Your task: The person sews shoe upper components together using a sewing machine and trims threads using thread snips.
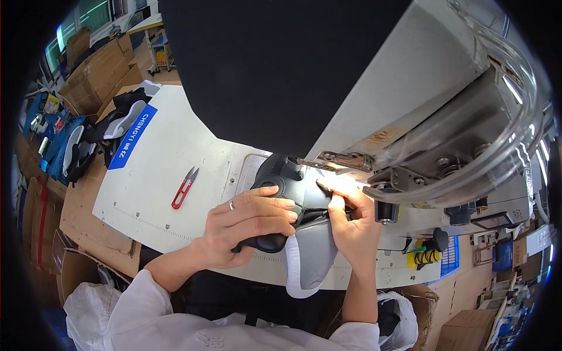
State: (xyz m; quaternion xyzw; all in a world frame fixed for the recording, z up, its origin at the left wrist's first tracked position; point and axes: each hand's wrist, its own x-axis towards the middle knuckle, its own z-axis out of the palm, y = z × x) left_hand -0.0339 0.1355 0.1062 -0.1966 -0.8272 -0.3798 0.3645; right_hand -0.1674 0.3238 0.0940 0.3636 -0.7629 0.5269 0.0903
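Observation:
A black and grey shoe upper [316, 254] with a white padded edge lies under the head of a sewing machine [404, 88]. My left hand [249, 219], a ring on one finger, lies over its black part with the fingers curled on it. On the other side my right hand [354, 225] grips the upper's edge between thumb and fingers, close to the lit needle area. The needle itself is too hard to make out in the glare. Red-handled thread snips [184, 190] lie on the white machine table [158, 152], left of my left hand.
More black and white pieces [120, 120] are heaped beyond the table's left edge, near cardboard boxes [96, 76]. A large black panel [263, 64] blocks the view ahead. Yellow and black spools [422, 258] stand at the right, beside a blue basket [449, 257].

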